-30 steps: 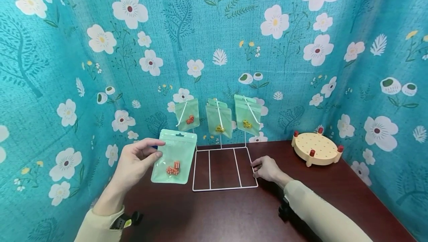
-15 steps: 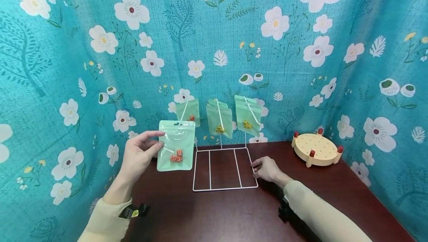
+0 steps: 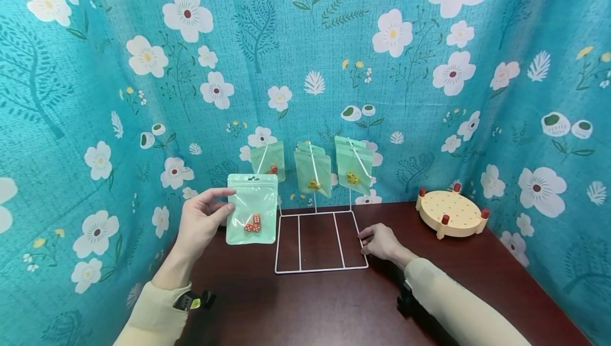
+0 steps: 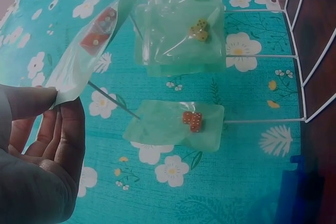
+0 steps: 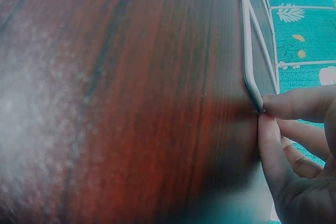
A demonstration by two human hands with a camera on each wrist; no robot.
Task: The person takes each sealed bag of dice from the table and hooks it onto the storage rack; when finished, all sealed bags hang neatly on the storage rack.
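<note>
In the head view my left hand [image 3: 198,224] pinches the left edge of a green zip bag [image 3: 253,195] with several orange dice inside. The bag hangs upright before the left hook of a white wire rack [image 3: 322,270]. Its top slot is close to the hook tip; I cannot tell whether the hook passes through. Behind it, another bag of orange dice [image 3: 269,156] hangs on that hook, partly covered. Bags of yellow dice hang on the middle [image 3: 322,164] and right [image 3: 343,160] hooks. My right hand [image 3: 382,241] holds the base wire at the rack's right side between thumb and finger.
A round pale wooden stand [image 3: 451,210] with red-tipped legs sits at the back right of the dark brown table [image 3: 310,309]. A flowered teal cloth [image 3: 305,27] rises behind the rack. Something blue [image 4: 302,198] shows low in the left wrist view.
My left hand has raised the bag and shifted it slightly right, so it now overlaps the bag on the left hook. It has barely moved in the last half second. My right hand stays put.
</note>
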